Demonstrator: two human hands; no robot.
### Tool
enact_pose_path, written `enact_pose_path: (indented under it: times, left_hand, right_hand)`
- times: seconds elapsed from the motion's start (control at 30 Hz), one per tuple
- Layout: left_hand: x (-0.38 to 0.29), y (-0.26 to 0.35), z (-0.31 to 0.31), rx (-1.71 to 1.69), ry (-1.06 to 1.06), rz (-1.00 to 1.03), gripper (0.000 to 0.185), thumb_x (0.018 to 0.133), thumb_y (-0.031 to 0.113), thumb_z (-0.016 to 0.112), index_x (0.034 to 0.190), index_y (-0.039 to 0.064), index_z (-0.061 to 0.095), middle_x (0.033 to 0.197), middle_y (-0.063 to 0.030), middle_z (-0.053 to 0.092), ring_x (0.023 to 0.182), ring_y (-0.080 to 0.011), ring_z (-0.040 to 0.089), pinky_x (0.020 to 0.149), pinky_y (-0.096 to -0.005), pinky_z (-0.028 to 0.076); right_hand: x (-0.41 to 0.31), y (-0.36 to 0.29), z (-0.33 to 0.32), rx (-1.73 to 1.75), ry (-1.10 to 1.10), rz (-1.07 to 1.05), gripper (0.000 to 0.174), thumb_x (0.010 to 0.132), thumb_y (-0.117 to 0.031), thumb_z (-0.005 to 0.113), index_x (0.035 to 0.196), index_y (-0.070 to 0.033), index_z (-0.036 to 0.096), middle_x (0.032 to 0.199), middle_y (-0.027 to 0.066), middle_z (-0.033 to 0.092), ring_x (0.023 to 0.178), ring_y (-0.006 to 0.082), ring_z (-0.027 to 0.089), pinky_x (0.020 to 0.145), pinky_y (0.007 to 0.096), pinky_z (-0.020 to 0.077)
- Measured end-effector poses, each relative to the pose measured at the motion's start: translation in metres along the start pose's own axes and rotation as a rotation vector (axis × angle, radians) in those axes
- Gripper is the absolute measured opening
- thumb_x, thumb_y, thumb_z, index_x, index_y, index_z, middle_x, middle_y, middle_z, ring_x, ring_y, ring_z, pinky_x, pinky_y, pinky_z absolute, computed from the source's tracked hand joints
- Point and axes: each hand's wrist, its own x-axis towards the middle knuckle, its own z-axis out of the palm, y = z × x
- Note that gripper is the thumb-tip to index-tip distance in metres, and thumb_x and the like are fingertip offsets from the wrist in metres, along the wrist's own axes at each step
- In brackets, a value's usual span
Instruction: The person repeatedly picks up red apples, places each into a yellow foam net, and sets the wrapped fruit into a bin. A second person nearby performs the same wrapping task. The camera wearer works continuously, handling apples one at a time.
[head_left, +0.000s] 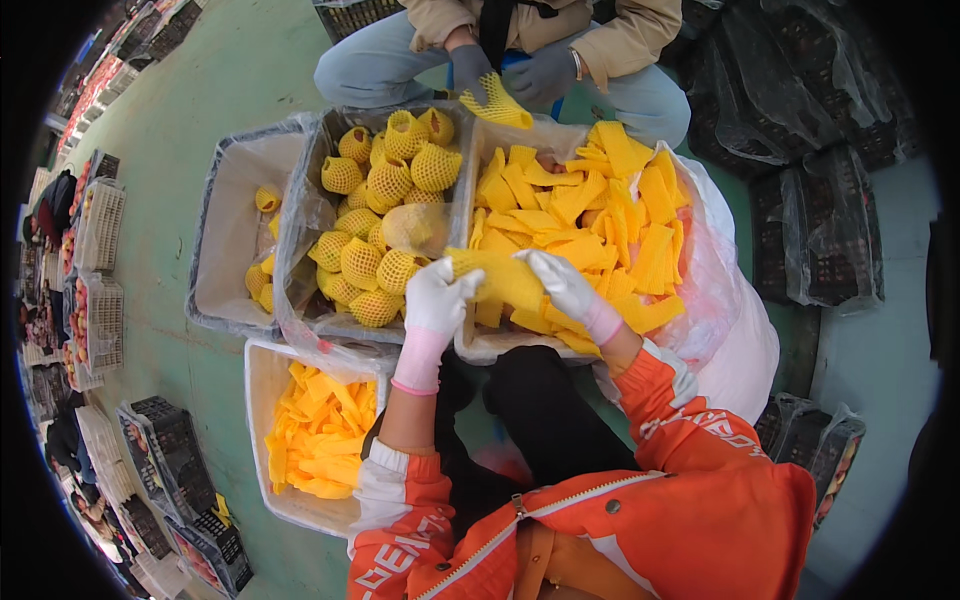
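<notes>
My left hand (441, 296), in a white glove with a pink cuff, grips one end of a yellow foam net sleeve (499, 279). At the sleeve's other end is my right hand (562, 285), gloved alike, its fingers against the edge. The sleeve looks blurred and spans the gap between both hands. Beneath it, a plastic-lined crate (463, 330) holds many flat yellow foam sleeves (585, 195), with some fruit showing between them. To the left, a lined crate (341, 326) holds fruits wrapped in foam nets (360, 264).
A white bin (259, 450) of orange-yellow foam sleeves stands at lower left. Another lined crate (225, 217) holds a few wrapped fruits. Opposite, a co-worker's gray-gloved hand (471, 71) holds a foam sleeve (499, 105). Black crates (814, 225) stand at right, more crates (169, 450) at left.
</notes>
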Motion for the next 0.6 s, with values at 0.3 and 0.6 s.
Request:
enact_pose_path:
  times: [0.3, 0.6]
  left_hand:
    - [0.0, 0.011, -0.001, 0.659, 0.472, 0.182, 0.034, 0.091, 0.021, 0.058, 0.072, -0.003, 0.046, 0.063, -0.0237, 0.047, 0.057, -0.0381, 0.048, 0.056, -0.0402, 0.041]
    - [-0.001, 0.009, 0.002, 0.517, 0.384, 0.168, 0.025, 0.092, 0.019, 0.052, 0.082, -0.004, 0.051, 0.073, -0.0253, 0.056, 0.074, -0.0446, 0.056, 0.065, -0.044, 0.045]
  right_hand:
    - [0.058, 0.124, 0.06, -1.494, 0.134, -0.022, 0.021, 0.087, -0.017, 0.047, 0.091, -0.004, 0.063, 0.094, 0.011, 0.061, 0.082, 0.0291, 0.06, 0.075, 0.0415, 0.0469]
    - [0.092, 0.135, 0.039, -1.321, 0.371, 0.067, 0.033, 0.087, -0.018, 0.05, 0.118, -0.006, 0.053, 0.105, 0.0168, 0.058, 0.095, 0.0336, 0.06, 0.081, 0.0471, 0.0475]
